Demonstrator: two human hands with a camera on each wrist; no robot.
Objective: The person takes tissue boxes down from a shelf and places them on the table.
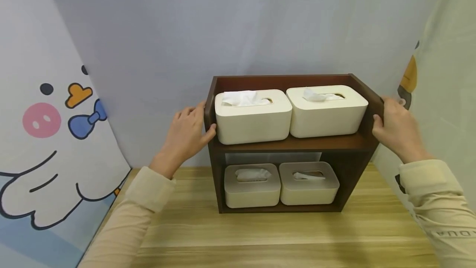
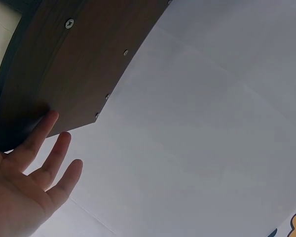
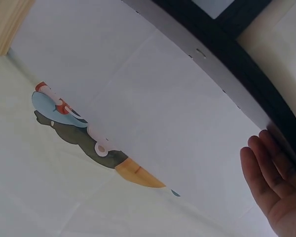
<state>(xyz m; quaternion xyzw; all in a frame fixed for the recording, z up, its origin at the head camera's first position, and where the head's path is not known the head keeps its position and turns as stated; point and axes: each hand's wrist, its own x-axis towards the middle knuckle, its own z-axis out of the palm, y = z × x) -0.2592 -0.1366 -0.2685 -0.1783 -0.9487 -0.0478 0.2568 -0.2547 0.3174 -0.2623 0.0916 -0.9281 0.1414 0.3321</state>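
Observation:
A dark brown two-tier wooden shelf [image 1: 277, 151] stands on the wooden table. Two cream tissue boxes, a left one [image 1: 254, 125] and a right one [image 1: 327, 119], sit side by side on its upper tier. Two more, the lower left box [image 1: 253, 197] and the lower right box [image 1: 310, 193], fill the bottom tier. My left hand [image 1: 188, 132] holds the upper left side panel, thumb at its front edge; in the left wrist view, fingers [image 2: 42, 131] reach along the outside. At the opposite panel, my right hand [image 1: 399, 129] grips the edge, thumb in front, fingers [image 3: 269, 160] outside.
The light wooden table [image 1: 260, 241] extends in front of the shelf and to both sides. Behind it hangs a pale grey cloth [image 1: 238, 24]. A cartoon-printed panel [image 1: 48, 65] rises on the left, and a pale cloth wall [image 1: 450, 94] stands close beside my right arm.

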